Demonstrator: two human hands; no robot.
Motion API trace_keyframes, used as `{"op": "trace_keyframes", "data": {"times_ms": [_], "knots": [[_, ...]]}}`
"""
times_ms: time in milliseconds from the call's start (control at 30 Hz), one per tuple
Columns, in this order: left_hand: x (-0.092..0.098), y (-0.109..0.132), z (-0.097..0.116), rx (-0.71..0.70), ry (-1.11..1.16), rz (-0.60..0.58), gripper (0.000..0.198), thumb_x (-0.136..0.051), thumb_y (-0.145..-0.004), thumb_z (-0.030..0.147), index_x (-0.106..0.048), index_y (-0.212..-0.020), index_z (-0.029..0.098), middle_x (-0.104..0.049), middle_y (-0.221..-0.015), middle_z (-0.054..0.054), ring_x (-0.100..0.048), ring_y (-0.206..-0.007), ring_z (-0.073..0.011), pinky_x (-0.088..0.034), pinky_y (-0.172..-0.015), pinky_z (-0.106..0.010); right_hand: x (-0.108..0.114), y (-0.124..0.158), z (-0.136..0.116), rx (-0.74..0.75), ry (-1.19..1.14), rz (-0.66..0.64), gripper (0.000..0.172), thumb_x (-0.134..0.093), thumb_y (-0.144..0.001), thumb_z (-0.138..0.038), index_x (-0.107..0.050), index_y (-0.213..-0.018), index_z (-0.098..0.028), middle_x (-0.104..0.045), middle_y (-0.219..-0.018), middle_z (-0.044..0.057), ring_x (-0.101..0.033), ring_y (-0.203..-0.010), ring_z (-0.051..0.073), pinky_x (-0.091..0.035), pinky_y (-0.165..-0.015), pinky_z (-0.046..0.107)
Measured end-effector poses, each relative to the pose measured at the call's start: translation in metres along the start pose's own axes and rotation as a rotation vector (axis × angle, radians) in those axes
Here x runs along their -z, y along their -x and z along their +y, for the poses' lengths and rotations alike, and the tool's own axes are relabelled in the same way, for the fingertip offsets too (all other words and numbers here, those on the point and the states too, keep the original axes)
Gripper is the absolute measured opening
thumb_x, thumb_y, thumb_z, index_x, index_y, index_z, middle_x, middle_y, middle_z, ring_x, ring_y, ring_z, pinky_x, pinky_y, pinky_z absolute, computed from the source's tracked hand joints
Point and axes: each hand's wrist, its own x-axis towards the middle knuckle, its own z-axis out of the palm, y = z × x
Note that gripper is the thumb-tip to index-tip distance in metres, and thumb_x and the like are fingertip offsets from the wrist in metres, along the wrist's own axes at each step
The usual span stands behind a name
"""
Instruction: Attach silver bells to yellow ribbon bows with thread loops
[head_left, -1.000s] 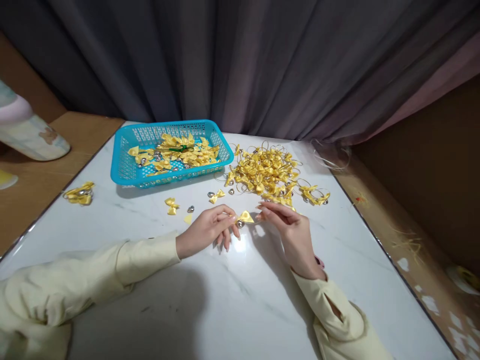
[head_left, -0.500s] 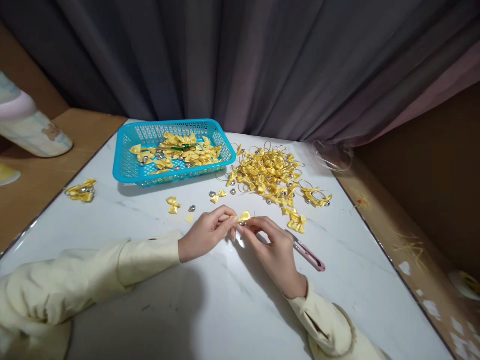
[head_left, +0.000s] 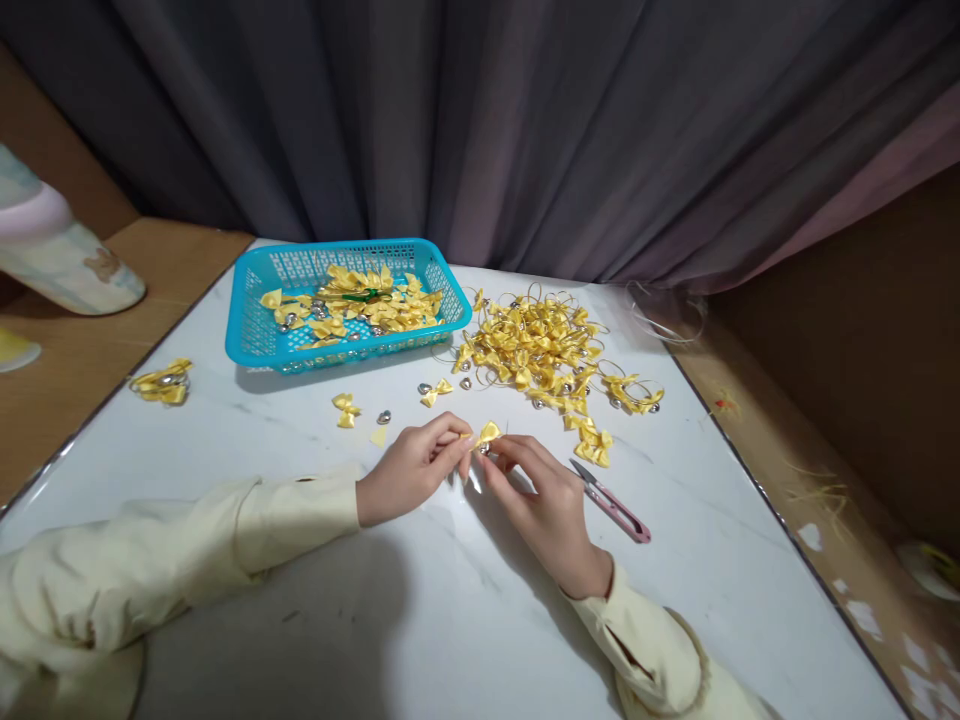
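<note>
A yellow satin bow point(head_left: 488, 434) is pinched between the fingertips of my left hand point(head_left: 414, 468), which is closed on its left side. My right hand point(head_left: 546, 505) is closed too, thumb and forefinger at a small silver bell-like charm point(head_left: 484, 449) just under the bow. Whether the charm is fastened to the bow I cannot tell. Near my left hand lie a loose bow point(head_left: 346, 410), a silver heart-shaped charm point(head_left: 385, 417) and a scrap of yellow point(head_left: 378, 437). Pink-handled thread snips point(head_left: 616, 508) rest just right of my right hand.
A blue plastic basket point(head_left: 255, 352) holds bows, silver charms and something green. To its right is a heap of yellow bows point(head_left: 536, 340) with thin gold loops. A small bunch of bows point(head_left: 163, 381) lies far left. A patterned bottle point(head_left: 71, 255) stands beyond the table's left edge.
My right hand has shifted slightly left and down, showing more of the snips' blades. The bow remains in my left fingers.
</note>
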Motion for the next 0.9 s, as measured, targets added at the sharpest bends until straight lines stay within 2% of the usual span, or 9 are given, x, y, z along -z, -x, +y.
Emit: {"op": "trace_keyframes", "data": {"times_ms": [267, 467, 600, 767, 900], "knots": [[-0.001, 0.001, -0.002, 0.006, -0.007, 0.011, 0.018, -0.042, -0.091, 0.033, -0.048, -0.085, 0.017, -0.054, -0.061, 0.003, -0.048, -0.056, -0.0101, -0.038, -0.057, -0.024, 0.001, 0.000, 0.001, 0.031, 0.005, 0.002, 0.007, -0.057, -0.084, -0.016, -0.060, -0.090, -0.016, -0.064, -0.082, 0.006, -0.058, -0.061, 0.011, -0.050, -0.058, 0.022], [0.001, 0.000, -0.004, 0.026, 0.084, 0.051, 0.022, -0.043, -0.091, 0.036, -0.048, -0.085, 0.016, -0.054, -0.061, 0.003, -0.043, -0.052, -0.0085, -0.033, -0.050, -0.022, 0.014, -0.009, 0.012, -0.016, 0.035, 0.055, 0.009, -0.065, -0.079, -0.023, -0.065, -0.083, -0.015, -0.065, -0.076, 0.006, -0.059, -0.062, 0.013, -0.050, -0.061, 0.026], [0.001, 0.000, -0.001, 0.047, 0.101, 0.041, 0.023, -0.045, -0.090, 0.038, -0.049, -0.086, 0.016, -0.054, -0.061, 0.002, -0.043, -0.052, -0.0086, -0.034, -0.050, -0.022, 0.021, -0.015, 0.027, -0.269, -0.024, 0.151, 0.013, -0.062, -0.080, -0.027, -0.068, -0.082, -0.016, -0.069, -0.083, 0.007, -0.064, -0.069, 0.016, -0.052, -0.069, 0.031], [0.001, 0.001, 0.001, 0.042, 0.099, -0.005, 0.023, -0.045, -0.089, 0.037, -0.050, -0.087, 0.015, -0.053, -0.059, 0.002, -0.046, -0.055, -0.0103, -0.038, -0.052, -0.023, 0.021, -0.019, 0.038, -0.638, -0.314, 0.332, 0.026, -0.068, -0.072, -0.033, -0.071, -0.090, -0.014, -0.072, -0.089, 0.009, -0.068, -0.080, 0.022, -0.054, -0.079, 0.037], [0.001, 0.001, 0.002, 0.046, 0.086, -0.045, 0.021, -0.045, -0.089, 0.034, -0.052, -0.087, 0.015, -0.052, -0.057, 0.003, -0.045, -0.054, -0.0096, -0.037, -0.051, -0.022, 0.022, -0.022, 0.037, -0.793, -0.414, 0.391, 0.029, -0.073, -0.066, -0.030, -0.073, -0.090, -0.013, -0.074, -0.086, 0.008, -0.069, -0.078, 0.022, -0.054, -0.082, 0.040]]}}
